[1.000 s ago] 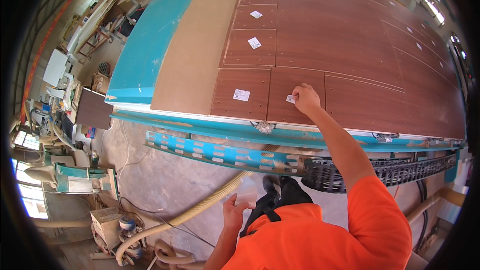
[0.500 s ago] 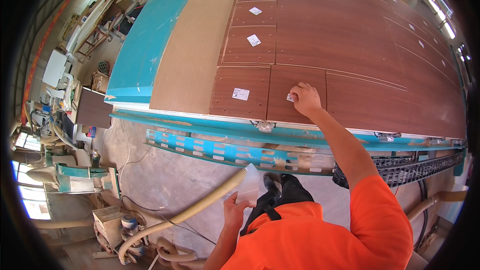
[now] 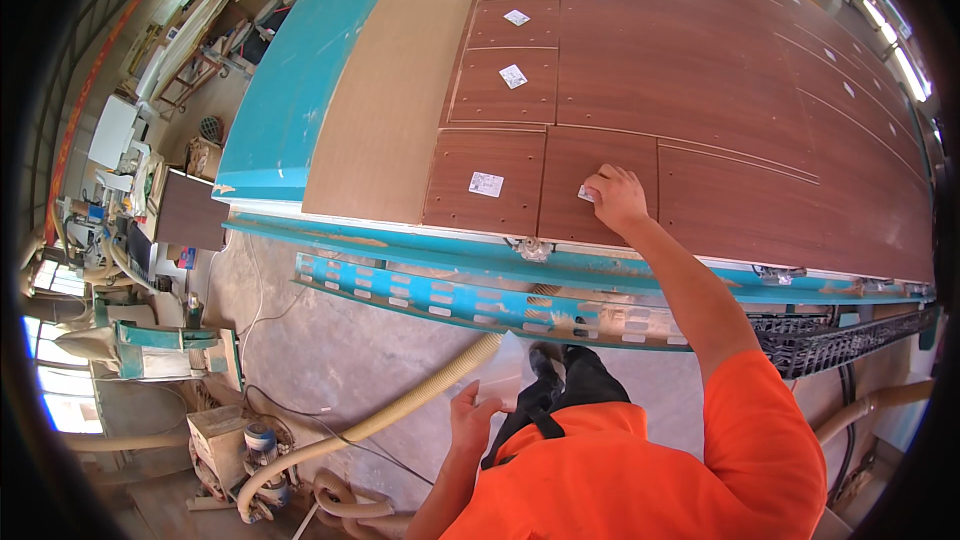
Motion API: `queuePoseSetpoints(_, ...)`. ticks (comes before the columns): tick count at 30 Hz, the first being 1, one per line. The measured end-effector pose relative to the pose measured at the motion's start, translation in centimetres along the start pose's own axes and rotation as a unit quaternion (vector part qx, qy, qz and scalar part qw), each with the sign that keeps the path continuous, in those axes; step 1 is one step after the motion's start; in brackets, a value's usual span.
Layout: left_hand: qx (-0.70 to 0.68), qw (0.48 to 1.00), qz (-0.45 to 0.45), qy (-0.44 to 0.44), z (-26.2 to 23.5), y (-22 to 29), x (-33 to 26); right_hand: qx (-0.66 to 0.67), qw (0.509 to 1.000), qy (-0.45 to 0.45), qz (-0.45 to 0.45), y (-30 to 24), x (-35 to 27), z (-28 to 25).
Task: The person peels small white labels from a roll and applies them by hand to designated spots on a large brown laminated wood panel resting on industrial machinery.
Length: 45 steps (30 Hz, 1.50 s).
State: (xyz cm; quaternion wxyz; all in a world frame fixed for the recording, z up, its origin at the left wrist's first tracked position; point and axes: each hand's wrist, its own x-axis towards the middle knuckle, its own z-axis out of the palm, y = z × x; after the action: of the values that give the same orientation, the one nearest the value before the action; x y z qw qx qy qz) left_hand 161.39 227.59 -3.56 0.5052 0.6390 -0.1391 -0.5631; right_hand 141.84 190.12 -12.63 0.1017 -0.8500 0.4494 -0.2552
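A white printed label lies against a small reddish-brown wood panel at the near edge of a large machine table. My right hand is on it, fingers bent and closed at the label's right side, covering part of it. Low down before my body, my left hand pinches a thin, pale, see-through sheet between thumb and fingers. Just left of my right hand, a larger label sits flat on the neighbouring drilled panel.
More labelled brown panels stretch away to the back right. A bare tan board and a teal surface lie on the left. Below the table's edge run a slotted teal rail, a black cable chain and a beige hose.
My right hand stays at the same label, its fingers shifting slightly. The sheet in my left hand has tilted a little and looks fainter. The whole view has shifted slightly.
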Motion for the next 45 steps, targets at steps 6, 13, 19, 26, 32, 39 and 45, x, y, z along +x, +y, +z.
queuePoseSetpoints(6, 0.010, 1.000, -0.004, 0.002, 0.4, 0.3, 0.0, 0.007, 1.000, 0.015, 0.009, -0.4, -0.2, -0.1)
queuePoseSetpoints(13, 0.017, 1.000, -0.001, -0.001, 0.5, 0.3, -0.3, 0.006, 1.000, -0.007, 0.019, -0.6, 0.2, -0.1)
queuePoseSetpoints(19, 0.023, 1.000, -0.004, 0.004, 0.4, 0.0, -0.1, 0.005, 1.000, 0.001, 0.008, -0.5, -0.1, 0.2)
queuePoseSetpoints(26, 0.035, 0.999, -0.006, 0.007, 0.1, -0.4, -0.1, 0.012, 1.000, 0.016, 0.007, -0.8, -0.4, -0.1)
queuePoseSetpoints(32, 0.039, 0.999, -0.005, 0.005, 0.1, 0.0, -0.2, 0.033, 0.999, 0.021, 0.005, -1.0, -0.6, -0.2)
queuePoseSetpoints(39, 0.026, 1.000, 0.001, 0.006, 0.0, -0.1, -0.2, 0.052, 0.999, 0.012, -0.002, -0.9, -1.1, -0.4)
queuePoseSetpoints(45, 0.032, 0.999, -0.001, 0.007, -0.1, -0.1, -0.3, 0.067, 0.997, -0.023, -0.020, -0.6, -1.7, -1.5)
